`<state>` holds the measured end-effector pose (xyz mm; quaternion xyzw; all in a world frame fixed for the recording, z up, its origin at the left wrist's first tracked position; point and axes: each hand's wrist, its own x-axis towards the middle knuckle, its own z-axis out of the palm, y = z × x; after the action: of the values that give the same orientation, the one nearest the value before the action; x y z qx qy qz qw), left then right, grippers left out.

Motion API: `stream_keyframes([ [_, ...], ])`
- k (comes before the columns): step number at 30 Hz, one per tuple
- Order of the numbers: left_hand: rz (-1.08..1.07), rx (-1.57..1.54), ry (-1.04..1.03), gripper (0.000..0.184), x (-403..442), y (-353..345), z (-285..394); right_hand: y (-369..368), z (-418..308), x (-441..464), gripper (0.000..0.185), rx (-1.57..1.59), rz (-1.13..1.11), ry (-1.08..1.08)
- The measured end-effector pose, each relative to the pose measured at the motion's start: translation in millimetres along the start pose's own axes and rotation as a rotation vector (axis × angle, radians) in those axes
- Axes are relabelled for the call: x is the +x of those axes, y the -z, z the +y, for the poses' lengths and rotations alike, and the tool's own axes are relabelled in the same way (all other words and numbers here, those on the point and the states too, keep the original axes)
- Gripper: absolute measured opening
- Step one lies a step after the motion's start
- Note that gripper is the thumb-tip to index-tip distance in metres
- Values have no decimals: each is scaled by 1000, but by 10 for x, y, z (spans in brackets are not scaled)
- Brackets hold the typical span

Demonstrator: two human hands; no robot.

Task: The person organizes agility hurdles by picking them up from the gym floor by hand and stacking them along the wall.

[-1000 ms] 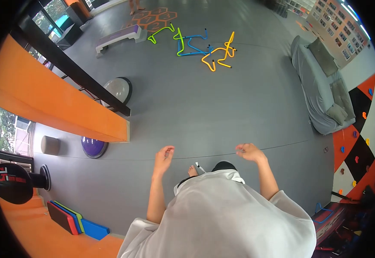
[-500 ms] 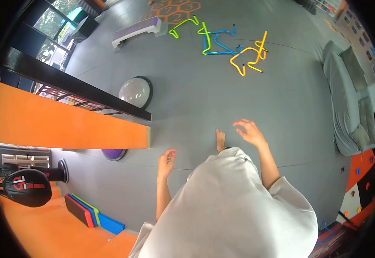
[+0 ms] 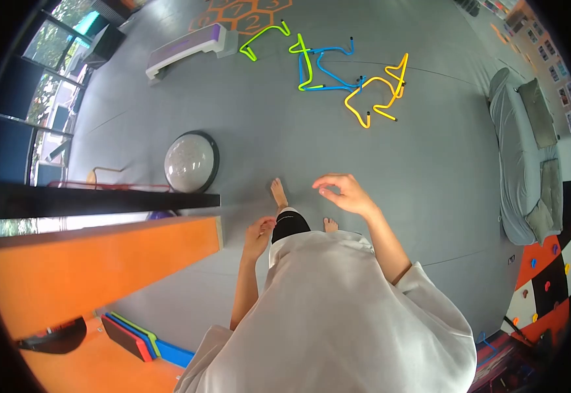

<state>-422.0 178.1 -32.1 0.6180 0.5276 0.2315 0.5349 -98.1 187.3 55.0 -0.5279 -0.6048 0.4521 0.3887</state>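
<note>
Head view: a step has just been taken, with the left foot (image 3: 278, 192) now planted ahead of the right foot (image 3: 330, 224), and the left hand (image 3: 257, 238) has been brought in close beside the black shorts (image 3: 290, 224). Nothing has been picked up, so what is seen is judged to be walking rather than handling. Bent tubes are laid out on the grey floor (image 3: 429, 164), well beyond reach: green tubes (image 3: 309, 65) near 12 o'clock, blue tubes (image 3: 331, 89) at 12, yellow tubes (image 3: 376, 78) at 1. A grey dome (image 3: 189, 162) is seen at 10 o'clock. The right hand (image 3: 345, 191) is held out at waist front, empty, its fingers loosely bent and aimed towards 9 o'clock. The left hand is lowered, fingers half curled, apparently empty; whether the shorts are touched cannot be told
</note>
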Motion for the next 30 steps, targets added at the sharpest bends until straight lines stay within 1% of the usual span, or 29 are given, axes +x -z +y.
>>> stream_keyframes([
  [2, -77, -6, 26, 18, 464, 125, 99, 35, 204, 241, 19, 27, 70, -57],
  [5, -137, -29, -54, 21, 1273, 456, 70, 150, 256, 705, 18, 1, 124, -192],
  [8, -104, -36, -118, 21, 2018, 960, 192, 248, 239, 1201, 18, -11, 205, -296],
  [9, -101, -26, -66, 21, 2220, 1164, 301, 282, 206, 1350, 18, 34, 228, -308],
  [11, -40, -103, -111, 23, 2597, 1502, 332, 339, 145, 1652, 20, 134, 273, -325],
  [12, -14, -129, -131, 24, 2772, 1676, 336, 369, 125, 1810, 24, 165, 279, -334],
  [14, 24, -121, -106, 24, 3041, 1973, 432, 424, 126, 2065, 31, 237, 290, -363],
  [17, 71, -116, -62, 25, 3258, 2297, 368, 436, 101, 2399, 45, 203, 320, -446],
  [20, 119, -136, 3, 27, 3461, 2535, 187, 450, 200, 2788, 57, 289, 279, -508],
  [23, 179, -181, 111, 30, 3612, 2619, 41, 487, 355, 3278, 69, 279, 181, -544],
  [24, 203, -194, 150, 30, 3672, 2644, 5, 494, 412, 3463, 71, 300, 163, -557],
  [27, 235, -185, 149, 31, 4032, 2697, -136, 586, 652, 4151, 77, 366, 118, -568],
  [30, 264, -184, 196, 32, 4360, 2710, -44, 667, 1049, 4816, 80, 436, 54, -579],
])
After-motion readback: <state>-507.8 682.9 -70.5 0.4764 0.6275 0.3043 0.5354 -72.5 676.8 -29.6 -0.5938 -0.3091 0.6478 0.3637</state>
